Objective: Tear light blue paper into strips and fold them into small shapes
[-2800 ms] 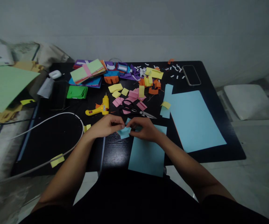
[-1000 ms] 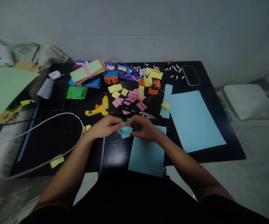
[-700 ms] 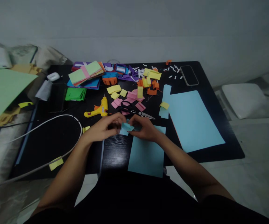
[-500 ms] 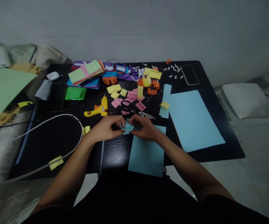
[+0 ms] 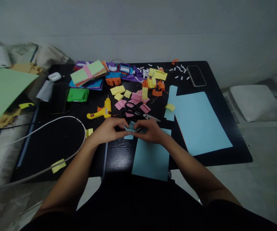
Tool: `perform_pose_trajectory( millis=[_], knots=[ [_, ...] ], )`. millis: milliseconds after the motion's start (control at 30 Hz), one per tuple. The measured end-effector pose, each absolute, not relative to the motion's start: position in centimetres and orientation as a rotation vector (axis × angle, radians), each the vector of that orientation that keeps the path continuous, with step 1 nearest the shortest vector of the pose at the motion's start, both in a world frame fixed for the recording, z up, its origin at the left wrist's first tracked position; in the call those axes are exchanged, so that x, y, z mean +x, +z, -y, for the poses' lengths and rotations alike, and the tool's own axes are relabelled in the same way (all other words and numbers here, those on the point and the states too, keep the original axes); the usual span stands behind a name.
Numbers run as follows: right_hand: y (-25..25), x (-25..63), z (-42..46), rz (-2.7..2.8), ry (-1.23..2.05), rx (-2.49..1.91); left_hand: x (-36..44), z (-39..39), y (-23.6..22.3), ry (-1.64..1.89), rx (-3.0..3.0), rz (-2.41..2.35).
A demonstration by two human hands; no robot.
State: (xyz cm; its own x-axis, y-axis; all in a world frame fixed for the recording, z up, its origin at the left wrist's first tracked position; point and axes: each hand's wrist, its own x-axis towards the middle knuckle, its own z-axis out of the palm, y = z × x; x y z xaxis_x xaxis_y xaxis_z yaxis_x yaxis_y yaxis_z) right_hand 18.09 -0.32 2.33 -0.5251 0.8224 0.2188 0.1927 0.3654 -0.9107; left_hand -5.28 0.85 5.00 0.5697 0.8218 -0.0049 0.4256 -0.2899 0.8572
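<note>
Between my two hands is a small light-blue paper piece (image 5: 131, 127), curved, its ends pinched by fingers. My left hand (image 5: 111, 130) grips its left side with thumb and fingertips closed. On the other side my right hand (image 5: 149, 130) pinches it the same way, and the thumbs nearly meet. Another bit of blue paper (image 5: 129, 137) shows just below the fingers. Under my right wrist lies a blue paper sheet (image 5: 151, 157) on the black table (image 5: 119, 160). Black-handled scissors (image 5: 138, 114) rest just beyond my hands, near a yellow glue gun (image 5: 104, 110).
Pink paper pieces (image 5: 121, 104), yellow ones (image 5: 118, 90) and orange ones (image 5: 157, 93) are scattered behind the scissors. A large blue sheet (image 5: 201, 122) and a phone (image 5: 196, 76) lie to the right. A white cable (image 5: 82, 128) loops across the left side. Paper stacks (image 5: 90, 75) stand at the back left.
The blue paper between my fingers has gone from an angled, folded shape to a flatter, upward-curving strip. My thumbs have come closer together beneath it.
</note>
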Motion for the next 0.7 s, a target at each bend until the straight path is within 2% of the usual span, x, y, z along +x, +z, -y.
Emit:
perform_pose_trajectory(
  millis=[333,700],
  knots=[
    [2.02,18.09,0.35,1.719,1.375,-0.944,-5.44,-0.88,5.24,0.523,1.701,-0.970],
    [1.97,17.66,0.22,1.447,1.533,-0.951,-4.78,-0.79,4.59,0.683,1.472,-0.922]
  ],
)
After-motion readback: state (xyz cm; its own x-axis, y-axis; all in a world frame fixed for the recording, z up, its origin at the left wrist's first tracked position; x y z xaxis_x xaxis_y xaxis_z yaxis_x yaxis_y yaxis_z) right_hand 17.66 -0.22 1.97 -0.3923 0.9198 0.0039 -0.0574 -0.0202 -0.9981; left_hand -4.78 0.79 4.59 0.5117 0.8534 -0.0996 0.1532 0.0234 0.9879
